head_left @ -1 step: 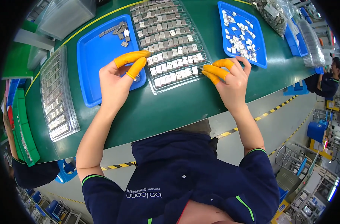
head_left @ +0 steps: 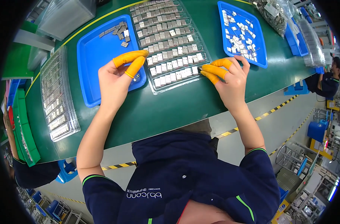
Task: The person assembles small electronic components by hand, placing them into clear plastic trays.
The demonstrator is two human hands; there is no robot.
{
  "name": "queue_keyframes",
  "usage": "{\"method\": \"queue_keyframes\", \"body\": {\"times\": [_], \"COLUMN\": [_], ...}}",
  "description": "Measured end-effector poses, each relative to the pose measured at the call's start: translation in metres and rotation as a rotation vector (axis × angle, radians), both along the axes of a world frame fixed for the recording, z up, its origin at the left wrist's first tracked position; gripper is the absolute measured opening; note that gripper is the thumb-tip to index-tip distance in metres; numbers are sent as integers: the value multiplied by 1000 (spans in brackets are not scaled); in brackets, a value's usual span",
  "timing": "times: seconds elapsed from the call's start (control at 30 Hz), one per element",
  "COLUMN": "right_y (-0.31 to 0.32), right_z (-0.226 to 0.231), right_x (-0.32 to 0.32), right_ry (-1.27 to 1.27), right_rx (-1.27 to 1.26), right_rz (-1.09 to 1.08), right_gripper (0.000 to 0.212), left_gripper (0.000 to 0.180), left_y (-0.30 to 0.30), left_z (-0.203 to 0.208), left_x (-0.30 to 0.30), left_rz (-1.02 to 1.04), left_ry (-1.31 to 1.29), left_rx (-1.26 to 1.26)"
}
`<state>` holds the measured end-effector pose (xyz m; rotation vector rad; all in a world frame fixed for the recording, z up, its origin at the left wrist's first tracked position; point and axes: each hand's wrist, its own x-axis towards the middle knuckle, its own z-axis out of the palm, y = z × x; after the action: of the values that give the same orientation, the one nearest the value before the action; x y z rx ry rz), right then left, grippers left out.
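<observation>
My left hand (head_left: pixel 116 80) is at the near left edge of a clear plastic tray (head_left: pixel 156 91). Yellow finger covers sheath its thumb and forefinger, whose tips come together; anything between them is too small to make out. At the tray's near right corner, my right hand (head_left: pixel 229 76), also in yellow finger covers, pinches over the end of a row. A small dark tip shows at its fingertips, its kind unclear. Rows of small flat rectangular pieces (head_left: pixel 173 77) fill the tray, white-faced in the near rows and mostly grey farther back.
Left of the tray, a blue bin (head_left: pixel 88 71) holds several grey pieces. Another blue bin (head_left: pixel 264 50) at the right has white pieces with thin wires. A filled clear tray (head_left: pixel 60 108) lies far left. Two other people sit at the sides.
Both my hands have shifted very slightly to the left, their pinches unchanged. The trays and bins stay where they were.
</observation>
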<state>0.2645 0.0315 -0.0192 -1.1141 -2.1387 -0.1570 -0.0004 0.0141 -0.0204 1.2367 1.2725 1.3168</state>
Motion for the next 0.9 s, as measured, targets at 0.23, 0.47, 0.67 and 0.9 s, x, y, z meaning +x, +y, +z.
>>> {"method": "queue_keyframes", "body": {"times": [0.23,0.47,0.67,0.9], "right_y": [4,2,3,72], "right_z": [-12,-10,-7,14], "right_x": [7,4,6,57], "right_ry": [39,13,45,216], "right_rx": [-166,-234,-200,-242], "right_rz": [61,90,119,-263], "right_gripper": [13,15,14,20], "left_gripper": [21,22,24,33], "left_y": [11,21,29,56], "left_z": [4,-2,3,-7], "left_x": [-15,-39,-50,-92], "left_rz": [89,189,235,205], "left_ry": [-8,46,37,583], "left_rx": [-10,-40,-120,-93]}}
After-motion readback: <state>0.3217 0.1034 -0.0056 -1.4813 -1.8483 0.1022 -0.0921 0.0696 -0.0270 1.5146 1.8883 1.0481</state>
